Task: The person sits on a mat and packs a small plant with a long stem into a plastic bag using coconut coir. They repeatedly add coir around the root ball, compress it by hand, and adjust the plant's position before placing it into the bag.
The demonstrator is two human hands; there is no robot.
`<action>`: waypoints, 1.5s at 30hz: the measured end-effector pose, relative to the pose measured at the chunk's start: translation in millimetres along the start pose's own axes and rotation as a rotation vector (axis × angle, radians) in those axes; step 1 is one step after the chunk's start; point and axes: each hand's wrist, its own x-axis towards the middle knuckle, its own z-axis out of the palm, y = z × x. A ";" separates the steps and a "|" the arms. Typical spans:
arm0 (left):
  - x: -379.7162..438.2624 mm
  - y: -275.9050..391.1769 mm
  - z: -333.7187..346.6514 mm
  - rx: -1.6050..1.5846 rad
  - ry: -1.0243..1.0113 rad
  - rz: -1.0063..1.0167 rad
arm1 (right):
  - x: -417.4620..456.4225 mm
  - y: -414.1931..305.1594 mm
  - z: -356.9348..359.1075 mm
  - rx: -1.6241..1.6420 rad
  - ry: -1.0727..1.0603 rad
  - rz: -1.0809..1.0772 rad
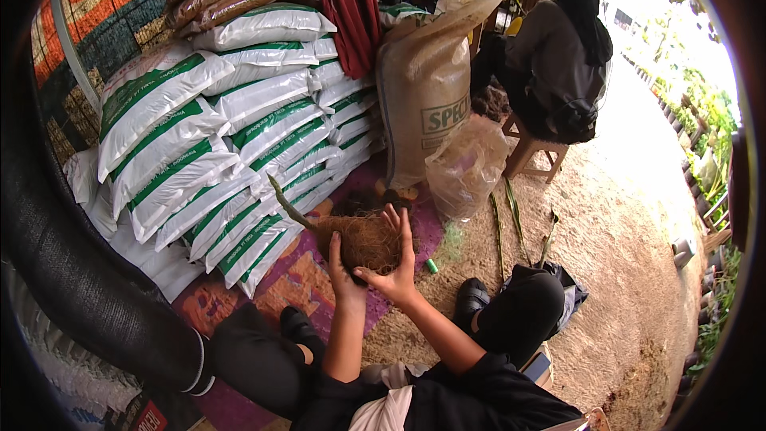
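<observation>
Between my two hands I hold a plant's root ball wrapped in brown coconut fibre (372, 243), lying on its side, with a long green leaf (287, 206) sticking out to the upper left. My left hand (344, 266) cups the near left side of the ball. Around its right side curves my right hand (398, 260), fingers upright and thumb across the near face. Beyond the ball a heap of dark material (359, 200) lies on a purple and orange mat (299, 272). A small green roll (431, 266) sits right of the ball.
Stacked white and green plastic sacks (275, 114) rise on the left. A large woven sack (422, 90) and a clear plastic bag (470, 167) stand ahead. A person (559, 60) sits on a stool (535, 158). Long leaves (516, 218) and a black bag (568, 293) lie right.
</observation>
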 end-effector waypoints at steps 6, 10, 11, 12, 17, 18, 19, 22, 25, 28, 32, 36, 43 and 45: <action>-5.2 -8.1 0.6 0.014 0.023 0.061 | -1.6 -2.0 -2.6 -0.403 -0.097 -0.170; -7.6 -2.9 0.9 -0.082 -0.046 -0.048 | 1.1 -14.5 -7.6 -0.427 -0.235 -0.203; -7.9 2.4 4.7 -0.096 -0.062 -0.080 | 2.4 -16.4 -9.9 -0.416 -0.272 -0.202; -7.1 8.9 8.4 -0.115 -0.082 -0.112 | 3.3 -12.4 -14.0 -0.383 -0.316 -0.199; 19.2 21.2 -30.7 -0.176 -0.165 -0.074 | 9.9 -1.0 -40.8 -0.076 -0.085 -0.091; 23.0 24.0 -34.2 -0.245 -0.184 -0.114 | 12.4 -5.0 -46.2 0.008 0.004 -0.029; 26.5 26.7 -37.7 -0.314 -0.204 -0.154 | 14.1 -9.1 -51.2 0.092 0.093 0.033; 24.2 27.8 -33.1 -0.383 -0.134 -0.225 | 8.2 20.9 -73.6 0.261 0.379 0.128; 17.9 28.4 -28.0 -0.384 -0.077 -0.249 | 4.5 35.4 -87.9 0.274 0.571 0.316; 20.1 25.0 -36.2 -0.322 -0.085 -0.200 | 6.7 34.3 -76.7 0.135 0.450 0.362; 15.5 12.5 -28.3 -0.131 -0.007 -0.111 | 5.6 13.2 -30.9 0.210 0.070 0.419; 2.7 5.3 -9.8 0.186 0.110 0.201 | 6.0 -4.1 -8.9 0.298 -0.081 0.482; 5.5 4.5 -29.6 -0.054 0.061 0.107 | -6.3 -11.8 2.0 -0.161 -0.208 0.123; 3.3 1.1 -32.2 -0.082 0.069 0.094 | -11.0 -9.9 3.4 -0.197 -0.192 0.055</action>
